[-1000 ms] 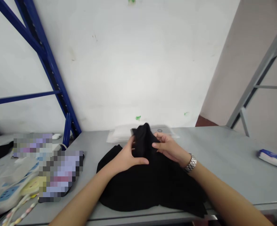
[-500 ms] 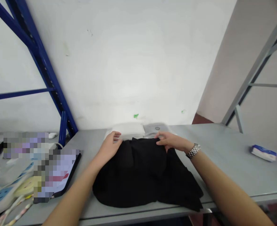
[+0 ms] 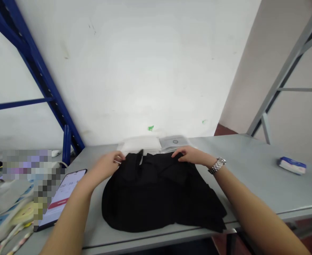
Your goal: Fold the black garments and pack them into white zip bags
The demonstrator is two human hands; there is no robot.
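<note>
A black garment (image 3: 158, 194) lies spread on the grey table (image 3: 251, 184), reaching to the front edge. My left hand (image 3: 108, 164) pinches the garment's far left edge, fingers curled on the fabric. At the far right edge my right hand (image 3: 190, 156), a metal watch on its wrist, grips the cloth with bent fingers. A small white tag shows at the middle of the far edge between my hands.
White plastic packets (image 3: 156, 143) lie against the wall behind the garment. A phone (image 3: 61, 196) with a lit screen lies at the left, next to a power strip (image 3: 1, 219) and cables. A blue-and-white pack (image 3: 291, 165) sits at the far right. Blue shelf posts (image 3: 46, 95) stand at the left.
The bunched top of the garment, held up between my hands a second ago, has been laid down and pulled flat. My hands moved apart to its far corners.
</note>
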